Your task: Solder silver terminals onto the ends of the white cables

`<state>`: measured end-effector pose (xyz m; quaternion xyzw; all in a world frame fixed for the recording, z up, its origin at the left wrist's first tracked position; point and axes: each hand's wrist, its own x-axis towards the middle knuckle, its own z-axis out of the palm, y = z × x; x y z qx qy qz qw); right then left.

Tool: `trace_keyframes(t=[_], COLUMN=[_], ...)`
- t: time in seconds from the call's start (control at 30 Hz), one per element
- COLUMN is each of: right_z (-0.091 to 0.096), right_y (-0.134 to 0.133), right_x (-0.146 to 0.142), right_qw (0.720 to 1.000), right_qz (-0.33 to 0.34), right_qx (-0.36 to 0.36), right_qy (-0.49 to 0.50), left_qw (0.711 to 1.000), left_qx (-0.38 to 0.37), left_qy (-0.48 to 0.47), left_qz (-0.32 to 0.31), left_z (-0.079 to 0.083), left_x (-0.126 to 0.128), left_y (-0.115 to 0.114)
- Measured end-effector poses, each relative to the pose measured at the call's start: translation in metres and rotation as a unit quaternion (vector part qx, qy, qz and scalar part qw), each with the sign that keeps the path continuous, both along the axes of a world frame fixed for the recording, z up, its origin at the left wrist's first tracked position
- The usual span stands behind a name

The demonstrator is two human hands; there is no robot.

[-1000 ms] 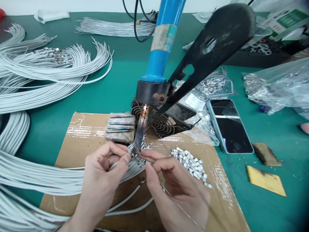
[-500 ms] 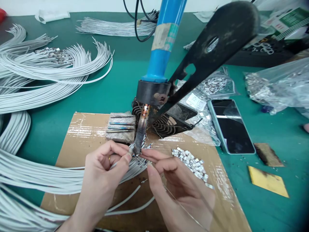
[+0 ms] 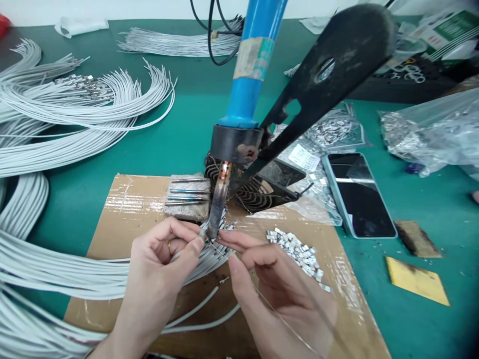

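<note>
A blue soldering iron [image 3: 245, 97] slants down, clamped in a black metal bracket [image 3: 322, 75], its dark tip between my fingertips. My left hand [image 3: 159, 271] is closed in a pinch just left of the tip; the tiny piece in it is mostly hidden by the fingers. In my right hand [image 3: 279, 294] a thin strand of solder wire [image 3: 279, 315] is pinched between thumb and fingers, its end reaching the iron's tip. Under and behind the hands lie white cables [image 3: 86, 274] with bared ends. Small silvery metal parts [image 3: 295, 252] are heaped right of my right hand.
Cardboard [image 3: 116, 204] covers part of the green table. A grey block [image 3: 187, 212] with metal rods and a black fan [image 3: 258, 187] stand behind the iron. Further right are a phone [image 3: 361, 194], a yellow sponge [image 3: 417, 280] and plastic bags [image 3: 430, 132] of metal parts.
Both hands keep nearly the same pose at the iron's tip. The view has shifted very slightly; nothing has been taken up or let go.
</note>
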<state>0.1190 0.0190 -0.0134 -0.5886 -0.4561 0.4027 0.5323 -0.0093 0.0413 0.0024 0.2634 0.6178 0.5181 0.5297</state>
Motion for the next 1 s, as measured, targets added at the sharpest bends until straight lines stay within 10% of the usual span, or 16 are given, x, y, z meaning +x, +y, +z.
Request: trace_keyframes(t=[1.0], right_z=[0.000], right_y=[0.000], right_x=[-0.002], right_qw=[1.000], right_qz=[-0.002], right_qx=[-0.002], right_qy=[0.027], left_qw=[0.998], left_qx=[0.025], left_qy=[0.006], left_qz=[-0.056], left_z=[-0.008], left_x=[-0.012], left_y=[0.000])
